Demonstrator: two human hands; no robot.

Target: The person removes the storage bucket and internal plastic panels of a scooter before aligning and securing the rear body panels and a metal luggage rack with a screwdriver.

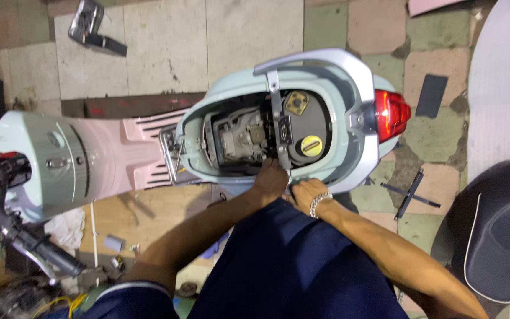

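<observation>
Both of your hands sit at the near edge of the scooter's open under-seat bay [267,133], in the middle of the floor with its tail light [392,113] to the right and the pink footboard [143,150] to the left. Your left hand [271,180] rests at the foot of the grey metal strap [277,115] that crosses the bay from far to near; whether its fingers are closed on the strap or only pressed against it, you cannot tell from above. Your right hand [307,192], with a metal bracelet at the wrist, is curled against the pale green body panel [326,177] just beside it, and its grip is likewise hidden. Judge the strap as stiff and thin-edged, best held near its ends; the panel looks like light plastic that will flex and could crack or scratch, so hold it along the rim, not the painted face. Inside the bay, the yellow filler cap [311,145] and a second brownish cap [296,103] lie close to the strap, with engine parts [240,139] to their left crowding the room for fingers. A cross wrench [409,194] lies on the tiles to the right, a dark removed seat [497,230] further right, and small loose parts [115,243] on the cardboard to the near left.
</observation>
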